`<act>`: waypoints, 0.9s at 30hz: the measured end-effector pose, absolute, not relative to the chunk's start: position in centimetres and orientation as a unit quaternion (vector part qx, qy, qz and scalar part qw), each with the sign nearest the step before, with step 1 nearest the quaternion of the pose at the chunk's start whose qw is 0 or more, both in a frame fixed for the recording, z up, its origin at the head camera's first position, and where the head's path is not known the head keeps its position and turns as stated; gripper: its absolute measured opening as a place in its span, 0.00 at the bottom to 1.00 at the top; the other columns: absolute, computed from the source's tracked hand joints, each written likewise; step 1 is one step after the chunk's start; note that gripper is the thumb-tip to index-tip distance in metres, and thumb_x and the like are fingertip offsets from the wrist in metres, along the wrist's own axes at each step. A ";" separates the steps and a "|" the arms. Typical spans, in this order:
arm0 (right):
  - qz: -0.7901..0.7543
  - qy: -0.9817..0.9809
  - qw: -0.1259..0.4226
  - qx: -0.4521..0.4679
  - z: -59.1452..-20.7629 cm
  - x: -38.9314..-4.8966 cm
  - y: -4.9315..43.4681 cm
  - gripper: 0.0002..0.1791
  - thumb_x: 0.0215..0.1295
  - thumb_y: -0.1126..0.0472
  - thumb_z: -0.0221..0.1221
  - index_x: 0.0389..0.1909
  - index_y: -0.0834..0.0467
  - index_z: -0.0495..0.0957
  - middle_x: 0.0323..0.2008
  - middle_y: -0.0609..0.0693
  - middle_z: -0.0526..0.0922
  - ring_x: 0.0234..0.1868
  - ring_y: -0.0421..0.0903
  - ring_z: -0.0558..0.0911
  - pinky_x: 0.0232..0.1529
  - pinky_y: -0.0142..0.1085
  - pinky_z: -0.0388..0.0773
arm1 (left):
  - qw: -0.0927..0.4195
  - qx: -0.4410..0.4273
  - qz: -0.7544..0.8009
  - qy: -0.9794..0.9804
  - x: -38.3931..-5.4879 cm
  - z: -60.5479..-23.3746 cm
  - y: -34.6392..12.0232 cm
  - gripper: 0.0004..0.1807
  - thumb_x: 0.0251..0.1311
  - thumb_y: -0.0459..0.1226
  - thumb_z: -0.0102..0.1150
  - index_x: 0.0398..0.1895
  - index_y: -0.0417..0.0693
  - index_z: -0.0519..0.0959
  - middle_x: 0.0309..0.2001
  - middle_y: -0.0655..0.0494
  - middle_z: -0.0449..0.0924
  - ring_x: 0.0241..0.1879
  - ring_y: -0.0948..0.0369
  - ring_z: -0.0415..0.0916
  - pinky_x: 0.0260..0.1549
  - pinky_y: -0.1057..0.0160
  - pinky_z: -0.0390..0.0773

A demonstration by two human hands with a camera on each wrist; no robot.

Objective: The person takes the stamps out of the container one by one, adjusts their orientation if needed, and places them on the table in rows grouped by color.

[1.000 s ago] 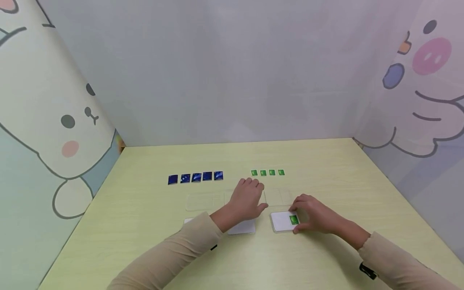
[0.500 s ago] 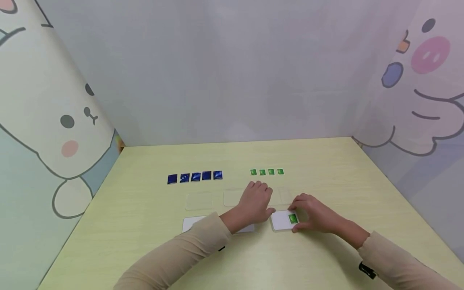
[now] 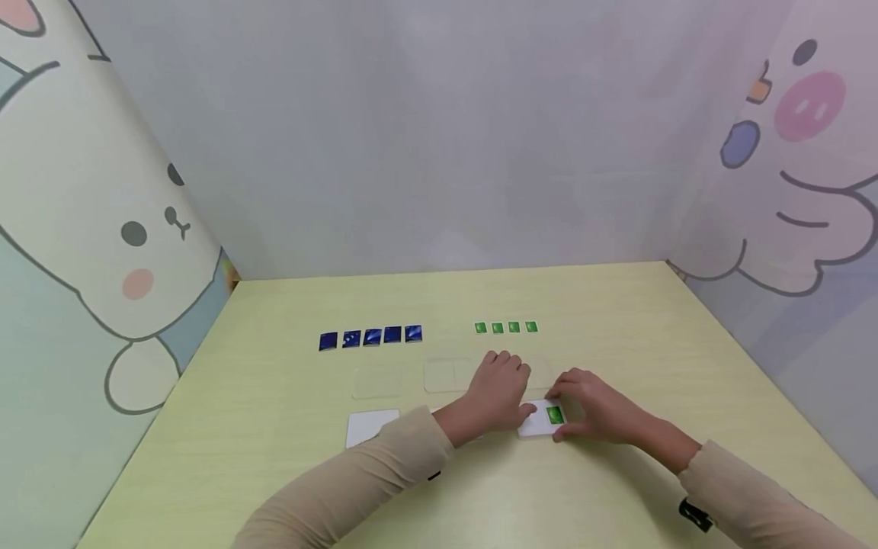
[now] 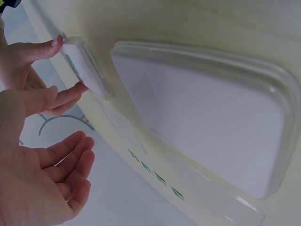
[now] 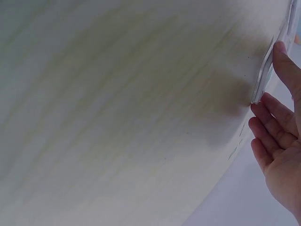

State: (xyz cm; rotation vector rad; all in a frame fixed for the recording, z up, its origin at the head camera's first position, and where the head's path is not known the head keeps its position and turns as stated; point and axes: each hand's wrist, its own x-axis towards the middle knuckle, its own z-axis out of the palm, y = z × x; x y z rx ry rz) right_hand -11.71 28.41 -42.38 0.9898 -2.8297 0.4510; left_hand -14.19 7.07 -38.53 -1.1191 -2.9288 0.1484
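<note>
In the head view my right hand point(image 3: 600, 412) grips the right end of a small white flat case point(image 3: 533, 428), thumb on the near edge and fingers on the far one. On that end lies a green square card point(image 3: 555, 415). My left hand point(image 3: 495, 393) is over the case's left side, its thumb overlapping the white surface and its fingers loosely bent. The left wrist view shows this left hand point(image 4: 47, 183) holding nothing, beside the right hand point(image 4: 33, 66) at the case. Another white case with clear walls point(image 4: 211, 113) lies close by in that view.
Several blue square cards point(image 3: 373, 336) lie in a row at the back left, several green ones point(image 3: 497, 328) to their right. Clear plastic lids point(image 3: 379, 381) lie between these rows and the white cases. A white case point(image 3: 366, 427) is at the left, partly behind the sleeve.
My left hand has moved right, from over the middle white case to the case at the right. My right hand has kept its grip there.
</note>
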 end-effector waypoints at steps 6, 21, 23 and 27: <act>0.153 -0.930 0.049 0.330 -42.5 -11.6 28.5 0.28 0.44 0.41 0.74 0.42 0.54 0.83 0.40 0.41 0.83 0.44 0.41 0.78 0.49 0.43 0.78 | 0.003 -0.367 0.052 -0.929 -13.8 -39.0 7.7 0.27 0.61 0.61 0.56 0.53 0.53 0.77 0.49 0.61 0.80 0.49 0.64 0.73 0.53 0.65 0.69; 0.154 -0.924 0.082 0.341 -42.5 -11.4 28.8 0.27 0.44 0.45 0.75 0.42 0.56 0.83 0.41 0.44 0.83 0.44 0.44 0.79 0.48 0.43 0.78 | -0.034 -0.365 0.039 -0.930 -13.6 -40.6 9.2 0.28 0.60 0.62 0.57 0.54 0.57 0.77 0.49 0.64 0.80 0.48 0.65 0.72 0.55 0.65 0.69; 0.152 -0.926 0.075 0.337 -42.5 -11.3 28.8 0.27 0.44 0.44 0.75 0.42 0.55 0.83 0.41 0.43 0.84 0.44 0.43 0.79 0.48 0.43 0.78 | -0.041 -0.364 0.037 -0.930 -13.6 -40.6 9.3 0.28 0.59 0.62 0.57 0.54 0.57 0.77 0.49 0.64 0.80 0.48 0.65 0.71 0.54 0.65 0.68; 0.148 -0.932 0.063 0.326 -42.4 -11.3 28.9 0.28 0.44 0.43 0.75 0.43 0.55 0.83 0.41 0.43 0.83 0.44 0.42 0.79 0.48 0.42 0.79 | -0.053 -0.362 0.039 -0.930 -13.6 -40.6 9.7 0.28 0.60 0.62 0.57 0.55 0.58 0.77 0.50 0.64 0.80 0.48 0.65 0.71 0.55 0.65 0.68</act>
